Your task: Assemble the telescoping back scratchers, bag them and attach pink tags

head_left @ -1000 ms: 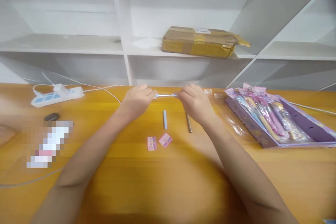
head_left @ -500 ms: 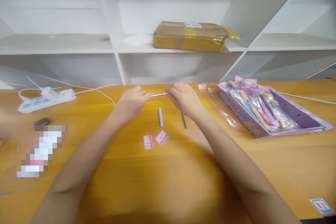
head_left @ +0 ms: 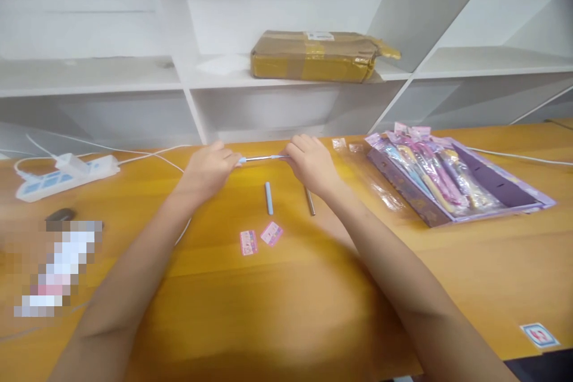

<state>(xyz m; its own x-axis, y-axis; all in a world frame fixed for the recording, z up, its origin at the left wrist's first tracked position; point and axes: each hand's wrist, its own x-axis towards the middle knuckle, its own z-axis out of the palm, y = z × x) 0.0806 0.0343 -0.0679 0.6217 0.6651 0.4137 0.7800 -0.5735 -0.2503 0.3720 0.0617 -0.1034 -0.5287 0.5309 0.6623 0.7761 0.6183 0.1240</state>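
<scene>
Both hands hold opposite ends of a slim pen-like rod [head_left: 258,159], silver in the middle with light blue parts, stretched level above the back of the table. My left hand [head_left: 208,170] is closed on its left end. At the other end, the fingers of my right hand [head_left: 312,162] pinch the blue part. Its tips are hidden in the fingers. Below lies a light blue tube [head_left: 268,198]. A thin metal rod [head_left: 310,202] lies by my right hand, which covers its upper end. Two small pink cards [head_left: 248,243] rest nearer to me.
A purple display box [head_left: 398,191] of plastic-wrapped items stands at right, beside clear wrappers [head_left: 389,197]. At left are a white power strip [head_left: 67,178] with cords, a dark small object [head_left: 61,215] and a blurred-out item. A taped carton [head_left: 313,59] sits on the shelf.
The view has swung to the right, so the table things appear further left. My hands first came closer together, then moved apart, showing more of the rod again. Both keep hold of it.
</scene>
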